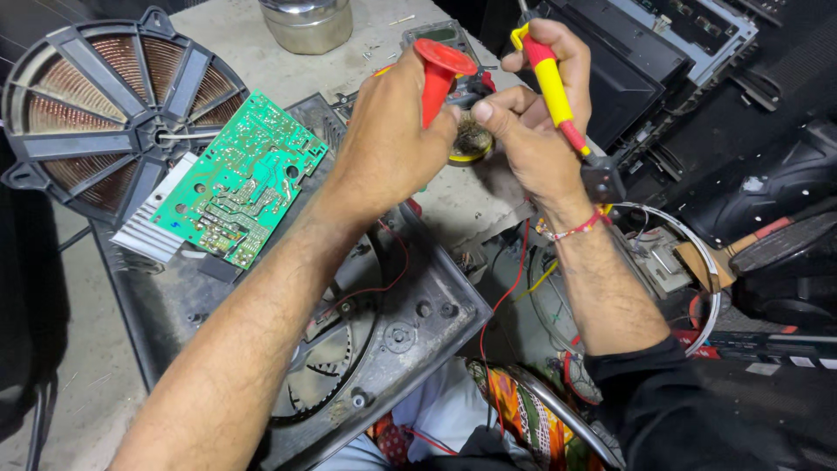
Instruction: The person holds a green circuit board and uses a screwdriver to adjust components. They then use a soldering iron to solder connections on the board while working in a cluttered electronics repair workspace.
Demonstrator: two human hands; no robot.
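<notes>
My left hand (388, 131) grips a red-handled tool (438, 74) with a round red cap, held upright above the table. My right hand (532, 113) holds a yellow and red soldering iron (551, 83), its body running down across the hand toward the wrist. The right fingers also pinch a small round tin with a yellow rim and wire wool inside (472, 139). The two hands meet over this tin, and the tips of both tools are hidden behind the fingers. A red thread band circles the right wrist.
A green circuit board (240, 179) with a finned metal heat sink lies on an open dark cooker casing (410, 331). A copper coil disc (105, 105) leans at left. A steel pot (307, 22) and a meter (440, 37) stand behind. Wires and black housings crowd the right.
</notes>
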